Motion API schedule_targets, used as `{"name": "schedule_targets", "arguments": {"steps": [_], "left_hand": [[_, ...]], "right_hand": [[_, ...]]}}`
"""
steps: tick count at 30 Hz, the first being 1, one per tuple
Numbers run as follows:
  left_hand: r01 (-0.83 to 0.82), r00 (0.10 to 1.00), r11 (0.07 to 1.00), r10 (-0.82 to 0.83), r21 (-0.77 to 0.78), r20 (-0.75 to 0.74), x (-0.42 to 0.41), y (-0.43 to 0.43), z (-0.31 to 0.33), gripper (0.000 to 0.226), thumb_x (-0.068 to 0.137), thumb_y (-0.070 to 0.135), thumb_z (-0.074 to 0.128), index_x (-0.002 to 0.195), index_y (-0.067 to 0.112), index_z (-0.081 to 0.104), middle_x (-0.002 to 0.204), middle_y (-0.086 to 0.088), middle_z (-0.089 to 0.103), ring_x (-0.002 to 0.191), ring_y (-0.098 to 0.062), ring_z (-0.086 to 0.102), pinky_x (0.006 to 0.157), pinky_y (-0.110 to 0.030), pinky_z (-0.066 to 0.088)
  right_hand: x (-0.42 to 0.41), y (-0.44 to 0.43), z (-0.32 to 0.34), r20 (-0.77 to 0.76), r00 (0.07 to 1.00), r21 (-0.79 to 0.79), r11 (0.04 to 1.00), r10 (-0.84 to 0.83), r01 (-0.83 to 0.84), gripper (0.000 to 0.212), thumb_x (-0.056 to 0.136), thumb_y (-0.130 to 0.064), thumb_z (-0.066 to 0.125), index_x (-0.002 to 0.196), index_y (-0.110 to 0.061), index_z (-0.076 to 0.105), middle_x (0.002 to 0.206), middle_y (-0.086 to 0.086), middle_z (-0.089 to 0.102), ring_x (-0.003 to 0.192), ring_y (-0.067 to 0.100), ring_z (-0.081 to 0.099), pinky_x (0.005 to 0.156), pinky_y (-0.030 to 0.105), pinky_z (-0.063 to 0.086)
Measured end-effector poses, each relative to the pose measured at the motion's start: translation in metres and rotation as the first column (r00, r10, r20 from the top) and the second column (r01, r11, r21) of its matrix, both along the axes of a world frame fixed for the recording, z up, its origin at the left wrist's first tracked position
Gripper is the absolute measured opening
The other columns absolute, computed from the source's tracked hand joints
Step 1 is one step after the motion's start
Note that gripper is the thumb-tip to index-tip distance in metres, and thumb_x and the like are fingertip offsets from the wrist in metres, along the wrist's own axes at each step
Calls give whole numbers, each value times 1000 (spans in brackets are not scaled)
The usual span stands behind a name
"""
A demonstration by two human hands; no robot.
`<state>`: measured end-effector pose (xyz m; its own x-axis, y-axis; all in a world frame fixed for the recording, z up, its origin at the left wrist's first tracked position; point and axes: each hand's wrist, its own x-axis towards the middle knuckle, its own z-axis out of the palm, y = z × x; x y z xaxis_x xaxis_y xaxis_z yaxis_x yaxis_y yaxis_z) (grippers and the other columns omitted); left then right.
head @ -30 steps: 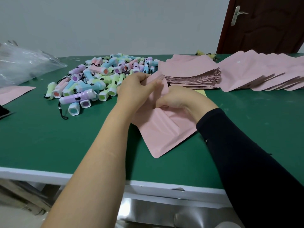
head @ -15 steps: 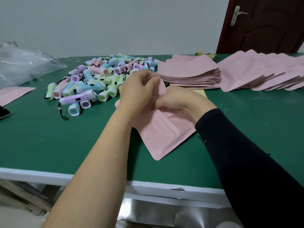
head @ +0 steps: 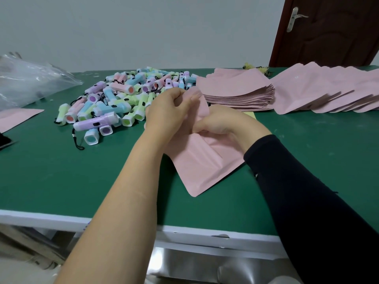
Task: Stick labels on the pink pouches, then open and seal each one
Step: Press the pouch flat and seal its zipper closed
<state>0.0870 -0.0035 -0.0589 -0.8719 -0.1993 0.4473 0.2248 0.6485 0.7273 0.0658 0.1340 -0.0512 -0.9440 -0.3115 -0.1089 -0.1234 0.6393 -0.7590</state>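
From the head camera, both hands are working on one pink pouch (head: pixel 201 165) at the middle of the green table (head: pixel 61 171). The left hand (head: pixel 168 113), on a bare forearm, is pinching the pouch's upper edge between thumb and curled fingers. The right hand (head: pixel 221 124), coming out of a black sleeve (head: pixel 297 191), is gripping the same upper part just beside it, so the two hands are touching. The pouch is lying slantwise, its top lifted in the hands and its lower corner resting on the table toward the near edge. Whether its mouth is open cannot be told, since the hands are covering it. Just behind the hands a neat stack of pink pouches (head: pixel 240 93) is sitting on the table, and to its right a fanned row of pouches (head: pixel 328 93) is spreading toward the table's right end. A pale yellow sheet (head: pixel 249 114) is peeking out beside the right hand. Left of the hands a heap of pastel toy flashlights (head: pixel 114 101) is lying. Farther left, a clear plastic bag (head: pixel 26 85) and a single pouch (head: pixel 16 117) are sitting at the frame's edge. A dark brown door (head: pixel 332 31) is standing behind the table at the right.
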Motion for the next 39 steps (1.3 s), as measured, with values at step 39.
{"name": "schedule_targets", "arguments": {"steps": [39], "left_hand": [[-86,982,995,77,44,174,-2,-21,-3,22,99,34,55,89,16,61,72,6,59,65,-11,51,59,-26,36]], "right_hand": [[-7,21,6,95,986,-258,953,-139,159,8,78,-10,76,79,-13,68,76,2,69,74,20,66,79,33,54]]}}
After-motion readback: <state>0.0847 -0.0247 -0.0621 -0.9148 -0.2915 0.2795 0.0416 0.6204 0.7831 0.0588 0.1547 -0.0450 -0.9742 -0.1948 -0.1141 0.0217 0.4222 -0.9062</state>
